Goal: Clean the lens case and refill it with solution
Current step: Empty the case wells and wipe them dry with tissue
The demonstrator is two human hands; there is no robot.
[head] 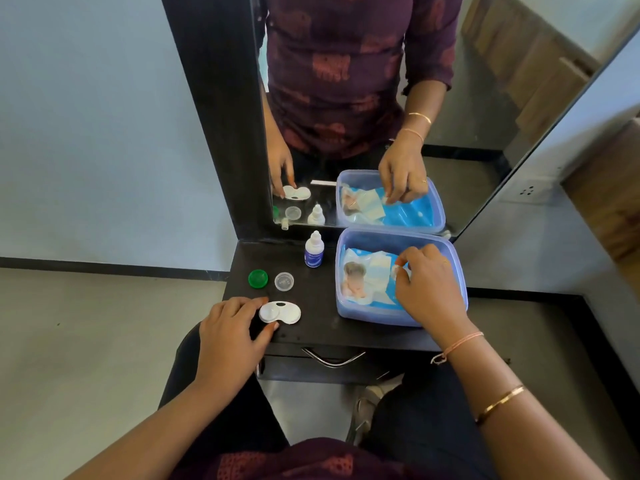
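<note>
Head view of the cleaning step. The white lens case (280, 312) lies near the front edge of the dark worktop (318, 296), both wells uncapped; its green cap (258, 279) and clear cap (284, 281) rest just behind it, and the solution bottle (314, 249) stands upright, capped, toward the mirror (381, 116). The left hand (230, 336) steadies the case, its fingers (258, 301) spread and touching the case's left lobe without enclosing it. The right hand (427, 284) reaches into the blue plastic tub (460, 299), fingers drawn together on a small pale item by the wipes packet (367, 277); what the item is cannot be told. To do this step well, judged from the layout: keep the case pinned flat so neither well tips, lift out only one clean piece, and touch nothing else before wiping each well.
</note>
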